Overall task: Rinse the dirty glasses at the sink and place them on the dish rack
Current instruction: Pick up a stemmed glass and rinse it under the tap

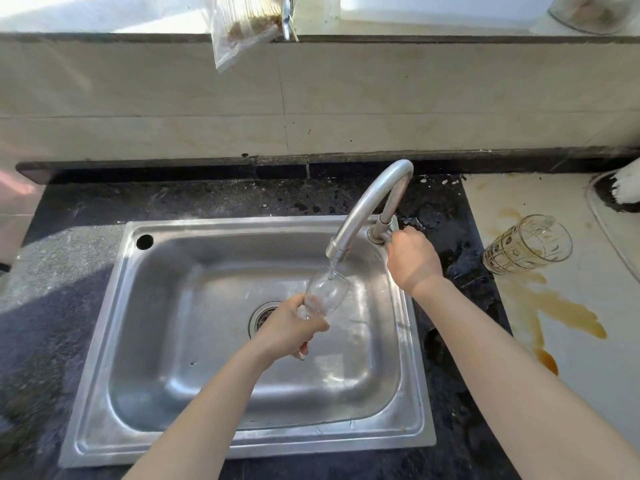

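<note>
My left hand (289,327) grips a clear stemmed glass (327,292) by its lower part, tilted with its mouth up under the faucet spout (337,251). A thin stream of water runs from the spout into the glass. My right hand (412,259) is closed around the faucet handle at the tap's base. Both are over the steel sink (104,393). A second glass, patterned and stained brown (528,243), lies on its side on the pale counter to the right.
A brown liquid spill (554,313) spreads over the pale surface below the lying glass. Dark speckled countertop (52,306) surrounds the sink. The drain (261,317) sits mid-basin. A plastic bag (242,26) hangs from the ledge above the tiled wall.
</note>
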`<state>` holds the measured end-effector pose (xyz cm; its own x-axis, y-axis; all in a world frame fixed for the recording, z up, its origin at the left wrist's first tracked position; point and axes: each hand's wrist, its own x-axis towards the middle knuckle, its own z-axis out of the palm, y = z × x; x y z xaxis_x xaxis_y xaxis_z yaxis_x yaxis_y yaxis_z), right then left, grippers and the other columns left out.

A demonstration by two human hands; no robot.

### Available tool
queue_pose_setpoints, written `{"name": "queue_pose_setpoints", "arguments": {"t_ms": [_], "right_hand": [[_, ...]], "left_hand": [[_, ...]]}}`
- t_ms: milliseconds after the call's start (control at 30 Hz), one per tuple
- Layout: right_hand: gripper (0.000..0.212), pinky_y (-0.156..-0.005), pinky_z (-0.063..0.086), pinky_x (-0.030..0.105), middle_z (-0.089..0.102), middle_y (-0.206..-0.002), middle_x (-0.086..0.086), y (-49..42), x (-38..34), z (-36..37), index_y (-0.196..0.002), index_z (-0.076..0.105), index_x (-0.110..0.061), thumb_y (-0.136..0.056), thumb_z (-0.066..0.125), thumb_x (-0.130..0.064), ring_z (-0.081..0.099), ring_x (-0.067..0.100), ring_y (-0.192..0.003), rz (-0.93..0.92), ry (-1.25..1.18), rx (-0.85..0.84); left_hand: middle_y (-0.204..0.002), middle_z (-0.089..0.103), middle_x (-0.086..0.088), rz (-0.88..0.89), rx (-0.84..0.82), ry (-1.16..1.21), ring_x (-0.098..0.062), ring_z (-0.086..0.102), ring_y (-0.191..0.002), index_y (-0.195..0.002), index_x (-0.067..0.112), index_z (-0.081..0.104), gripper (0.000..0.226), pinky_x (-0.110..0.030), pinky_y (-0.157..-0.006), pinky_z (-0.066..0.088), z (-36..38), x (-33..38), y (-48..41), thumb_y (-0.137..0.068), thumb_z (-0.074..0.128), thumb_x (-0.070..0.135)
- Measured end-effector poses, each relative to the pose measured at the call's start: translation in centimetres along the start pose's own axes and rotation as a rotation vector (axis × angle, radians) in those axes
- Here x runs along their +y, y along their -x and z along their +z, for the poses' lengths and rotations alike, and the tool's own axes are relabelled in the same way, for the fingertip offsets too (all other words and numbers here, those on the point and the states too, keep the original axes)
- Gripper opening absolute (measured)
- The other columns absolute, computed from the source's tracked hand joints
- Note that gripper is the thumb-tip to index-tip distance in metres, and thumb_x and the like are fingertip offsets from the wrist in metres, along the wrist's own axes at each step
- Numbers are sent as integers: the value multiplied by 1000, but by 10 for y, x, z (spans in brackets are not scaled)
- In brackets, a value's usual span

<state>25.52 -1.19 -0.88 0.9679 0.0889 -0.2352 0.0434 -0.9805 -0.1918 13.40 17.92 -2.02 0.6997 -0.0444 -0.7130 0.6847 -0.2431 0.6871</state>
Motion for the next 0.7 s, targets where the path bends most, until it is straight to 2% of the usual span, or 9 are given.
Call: {"name": "queue_pose_setpoints", "arguments": {"t_ms": [100, 167, 233, 267, 400, 467, 533, 633, 700], "right_hand": [[20, -77, 42, 35, 58, -109, 17, -5, 4, -3, -106, 62, 0, -97, 47, -9, 56, 33, -102, -1, 9, -41], [18, -70, 38, 33, 61, -98, 18, -11, 11, -6, -90, 63, -1, -96, 48, -9, 58, 35, -92, 25, -70, -65], [27, -67, 34, 31, 56, -86, 16, -16, 16, -13, -69, 55, -8, -95, 47, -10, 53, 32, -81, 69, -185, -99], [31, -66, 33, 31, 55, -83, 15, -17, 17, -15, -65, 51, -12, -96, 47, -12, 52, 29, -77, 86, -225, -112], [26, -66, 39, 33, 62, -90, 15, -17, 17, -14, -81, 60, -11, -99, 44, -19, 54, 26, -77, 98, -252, -112], [24, -75, 45, 36, 62, -106, 14, -12, 17, -10, -106, 64, -9, -99, 45, -21, 55, 28, -92, 89, -201, -60], [33, -91, 41, 40, 52, -126, 13, 0, 17, -6, -126, 54, -7, -95, 48, -18, 44, 30, -115, 41, -103, 77], [38, -98, 31, 35, 46, -134, 9, 32, 8, 2, -128, 52, -8, -91, 52, -13, 35, 27, -124, -128, -121, 225], [39, -101, 28, 33, 45, -136, 4, 54, 0, 9, -130, 53, -13, -91, 51, -12, 33, 23, -129, -263, -175, 128]], "left_hand": [[-59, 50, -1, 8, 14, 9, -16, 47, -44, -95, 23, 57, 18, -28, -53, 46, 2, 0, 0, -81, 65, 17], [-59, 50, 0, 4, 23, 1, -15, 48, -44, -98, 23, 57, 19, -28, -53, 47, 3, 2, 0, -81, 65, 18], [-60, 52, 1, -6, 29, -4, -14, 49, -45, -99, 25, 58, 19, -27, -53, 48, 4, 4, 1, -81, 64, 20], [-60, 52, 1, -14, 28, -4, -14, 48, -44, -99, 25, 58, 18, -27, -53, 48, 4, 4, 1, -82, 64, 20], [-59, 49, 1, -59, 22, -28, -12, 46, -44, -90, 18, 58, 8, -19, -46, 38, 4, 8, 3, -86, 60, 25], [-61, 46, -1, -118, 10, -18, -14, 45, -45, -81, 18, 54, 12, -19, -46, 35, 5, 11, 6, -89, 55, 27], [-60, 43, -5, -203, -14, 91, -17, 38, -42, -79, 13, 48, 14, -22, -48, 34, 4, 14, 9, -89, 51, 22], [-59, 42, -7, -273, -48, 150, -16, 31, -42, -77, 9, 41, 13, -26, -50, 37, 1, 21, 16, -89, 40, 4], [-60, 47, -10, -272, -44, 27, -14, 35, -33, -73, 5, 43, 20, -22, -46, 44, 1, 29, 22, -89, 36, -4]]}}
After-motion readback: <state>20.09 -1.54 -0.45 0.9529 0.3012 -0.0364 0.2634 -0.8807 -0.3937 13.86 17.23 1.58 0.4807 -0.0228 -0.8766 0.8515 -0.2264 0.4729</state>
